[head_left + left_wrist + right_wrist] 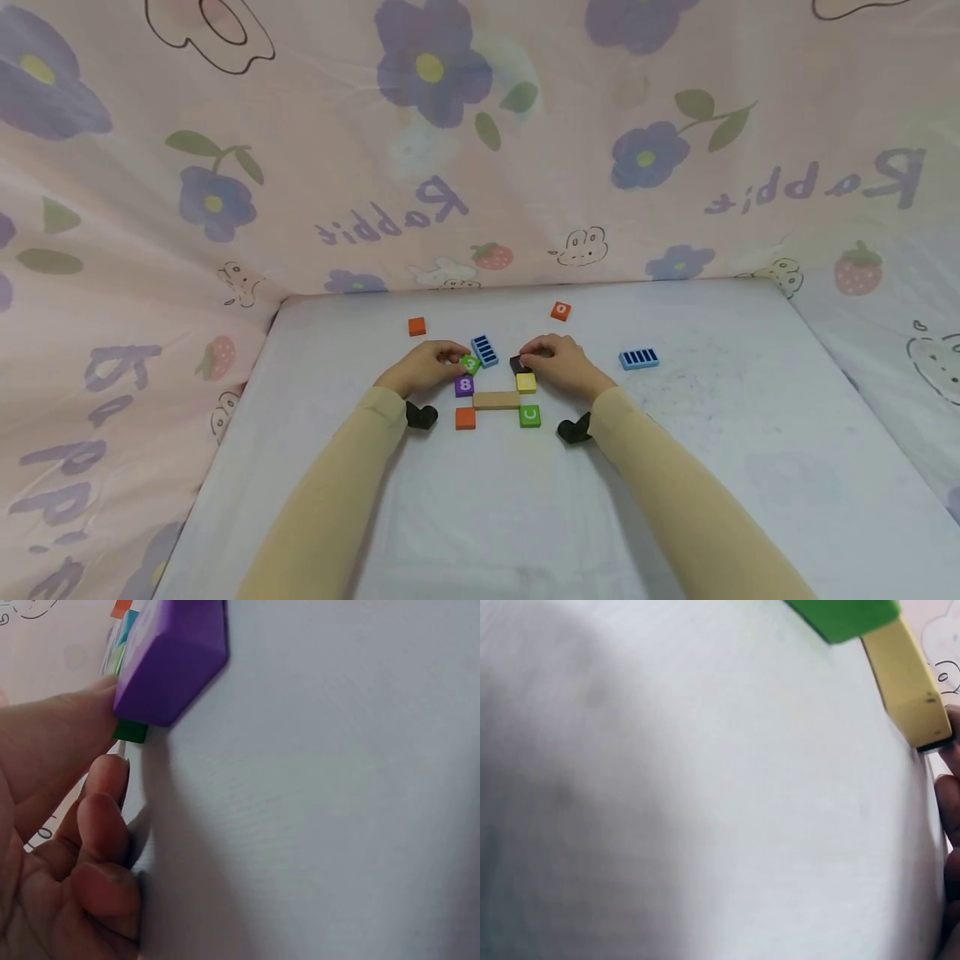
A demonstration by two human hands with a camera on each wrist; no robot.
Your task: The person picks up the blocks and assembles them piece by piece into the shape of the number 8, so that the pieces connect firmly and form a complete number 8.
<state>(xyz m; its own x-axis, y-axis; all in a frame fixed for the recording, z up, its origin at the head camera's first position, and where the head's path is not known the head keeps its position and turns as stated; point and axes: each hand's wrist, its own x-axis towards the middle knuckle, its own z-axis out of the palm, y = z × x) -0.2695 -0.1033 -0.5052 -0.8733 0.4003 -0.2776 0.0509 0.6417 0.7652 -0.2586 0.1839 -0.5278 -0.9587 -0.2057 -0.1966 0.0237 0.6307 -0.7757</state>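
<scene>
In the head view my left hand (422,367) pinches a green block marked 3 (470,364), tilted just behind a purple block marked 8 (464,386). Opposite it, my right hand (566,365) has its fingertips on a black block (516,365), right behind a yellow block (527,383); the fingers partly cover it. A tan wooden bar (496,401) lies crosswise between the two columns. Nearer to me sit an orange block (466,418) and a green block with a white C-like mark (530,416). The left wrist view shows the purple block (169,667) large beside my thumb.
A blue block with dark stripes (484,351) lies between the hands, and a similar striped block (639,359) lies to the right. Farther back are a plain orange block (417,327) and an orange block marked 0 (560,311). Printed cloth (525,192) rises behind the white table (495,517).
</scene>
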